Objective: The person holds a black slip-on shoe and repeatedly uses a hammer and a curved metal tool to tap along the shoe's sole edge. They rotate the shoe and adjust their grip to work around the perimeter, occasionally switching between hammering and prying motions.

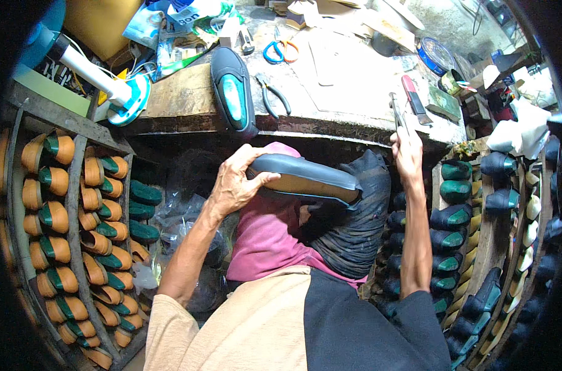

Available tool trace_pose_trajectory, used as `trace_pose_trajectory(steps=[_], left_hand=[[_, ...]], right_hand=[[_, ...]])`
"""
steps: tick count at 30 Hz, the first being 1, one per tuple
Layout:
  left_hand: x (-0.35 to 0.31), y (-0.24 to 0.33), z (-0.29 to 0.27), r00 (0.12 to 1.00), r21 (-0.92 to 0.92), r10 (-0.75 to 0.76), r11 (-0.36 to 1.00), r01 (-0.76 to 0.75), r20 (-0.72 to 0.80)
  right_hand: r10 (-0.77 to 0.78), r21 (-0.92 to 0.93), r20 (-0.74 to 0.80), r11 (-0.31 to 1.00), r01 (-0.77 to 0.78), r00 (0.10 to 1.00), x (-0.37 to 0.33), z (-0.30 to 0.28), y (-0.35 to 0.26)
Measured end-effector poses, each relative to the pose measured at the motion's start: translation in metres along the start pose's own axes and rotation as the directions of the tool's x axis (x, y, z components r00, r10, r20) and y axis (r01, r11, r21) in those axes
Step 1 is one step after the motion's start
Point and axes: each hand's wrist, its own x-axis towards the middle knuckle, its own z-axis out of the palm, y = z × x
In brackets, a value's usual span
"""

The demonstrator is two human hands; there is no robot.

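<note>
My left hand (238, 179) grips one end of a dark grey shoe (306, 170), its thumb on the near side. The shoe lies tilted above my lap, its far end by my dark-clothed right knee. My right hand (408, 154) is raised at the bench's front edge, closed around a slim metal tool (398, 111) that points up; its exact kind is unclear. Another dark slip-on shoe (222, 68) with a teal inside rests at the bench edge. Beside it lie pliers (273, 96) with dark handles. A red-handled knife (411, 93) lies near my right hand.
Scissors (281, 52) lie farther back on the wooden bench (182, 93). A white lamp (102, 80) stands at the left. Racks hold many orange shoes (58, 250) on the left and dark shoes (451, 216) on the right. A round blue tin (435, 55) sits at the back right.
</note>
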Motion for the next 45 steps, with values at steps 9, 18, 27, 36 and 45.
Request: trace_pose_trajectory(steps=[9,18,27,36,45], left_hand=[[0.02,0.021,0.009,0.966,0.279,0.25,0.925,-0.258,0.065],[0.038,0.053,0.022,0.986,0.418,0.147,0.903,-0.102,-0.076],[0.009,0.061,0.019,0.98,0.492,0.196,0.857,-0.155,-0.032],[-0.041,0.096,0.033,0.981,0.404,-0.085,0.902,0.15,-0.174],[-0.029,0.089,0.024,0.984,0.343,-0.07,0.931,0.124,-0.166]], right_hand=[[0.281,0.491,0.414,0.732,-0.472,0.866,-0.191,0.053,-0.104],[0.176,0.562,0.585,0.615,-0.553,0.791,-0.238,0.073,-0.107],[0.102,0.663,0.687,0.319,-0.678,0.72,-0.227,0.071,-0.117],[0.237,0.392,0.717,0.641,-0.66,0.656,-0.242,0.066,-0.133],[-0.236,0.231,0.283,0.958,0.172,0.93,-0.26,0.128,-0.058]])
